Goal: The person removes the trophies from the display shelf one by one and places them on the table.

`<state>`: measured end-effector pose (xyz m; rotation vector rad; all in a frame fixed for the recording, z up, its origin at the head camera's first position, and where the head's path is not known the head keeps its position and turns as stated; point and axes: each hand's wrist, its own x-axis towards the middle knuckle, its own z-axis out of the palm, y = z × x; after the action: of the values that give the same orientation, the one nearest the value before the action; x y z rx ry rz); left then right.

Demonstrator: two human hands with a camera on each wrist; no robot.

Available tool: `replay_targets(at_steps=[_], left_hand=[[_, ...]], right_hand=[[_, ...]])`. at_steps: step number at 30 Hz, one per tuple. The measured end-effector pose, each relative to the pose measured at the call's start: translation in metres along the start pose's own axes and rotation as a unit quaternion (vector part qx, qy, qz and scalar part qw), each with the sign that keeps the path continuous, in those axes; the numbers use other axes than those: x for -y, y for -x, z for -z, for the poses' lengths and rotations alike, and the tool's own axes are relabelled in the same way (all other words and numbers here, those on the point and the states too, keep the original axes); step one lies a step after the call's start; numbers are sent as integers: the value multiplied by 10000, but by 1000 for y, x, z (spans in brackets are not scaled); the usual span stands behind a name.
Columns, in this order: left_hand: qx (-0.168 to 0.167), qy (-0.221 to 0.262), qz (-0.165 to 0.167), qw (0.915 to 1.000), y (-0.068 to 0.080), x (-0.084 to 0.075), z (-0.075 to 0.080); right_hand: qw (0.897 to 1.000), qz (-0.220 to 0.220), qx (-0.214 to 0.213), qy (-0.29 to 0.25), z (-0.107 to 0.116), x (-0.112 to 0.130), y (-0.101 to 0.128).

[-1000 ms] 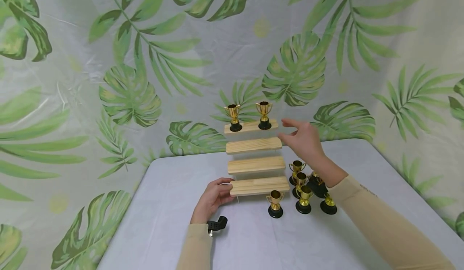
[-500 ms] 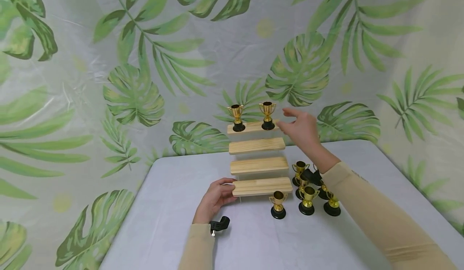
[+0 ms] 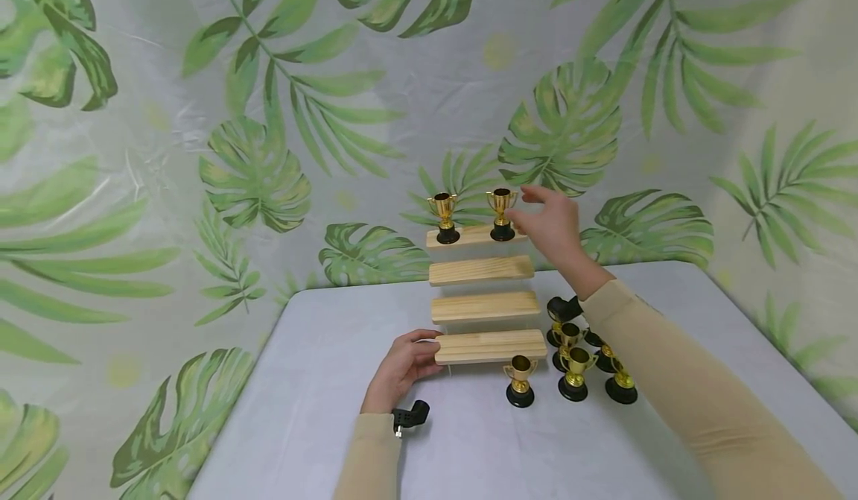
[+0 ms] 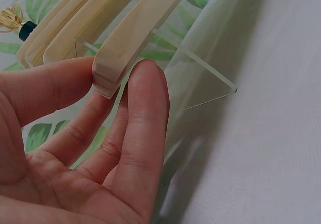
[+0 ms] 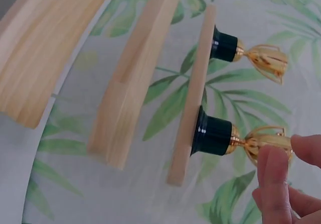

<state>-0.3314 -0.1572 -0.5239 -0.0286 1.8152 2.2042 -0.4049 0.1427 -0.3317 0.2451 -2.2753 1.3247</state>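
Right wrist only — fingers (image 5: 273,171) at trophy (image 5: 235,137)

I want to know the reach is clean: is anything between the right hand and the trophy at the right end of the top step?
Nothing visible. The right hand is right beside the trophy, fingertips at its gold cup.
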Motion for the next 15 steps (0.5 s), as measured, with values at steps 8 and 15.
replay_targets(at_steps=[8,15], left_hand=[[-40,-60,-32,10000,0,0,-1],[-42,-3,-15,10000,0,1,0]], right_hand=[[9997,-100,100,-222,-7,0,-10],[9986,-289,190,-389,-12,1,-17]])
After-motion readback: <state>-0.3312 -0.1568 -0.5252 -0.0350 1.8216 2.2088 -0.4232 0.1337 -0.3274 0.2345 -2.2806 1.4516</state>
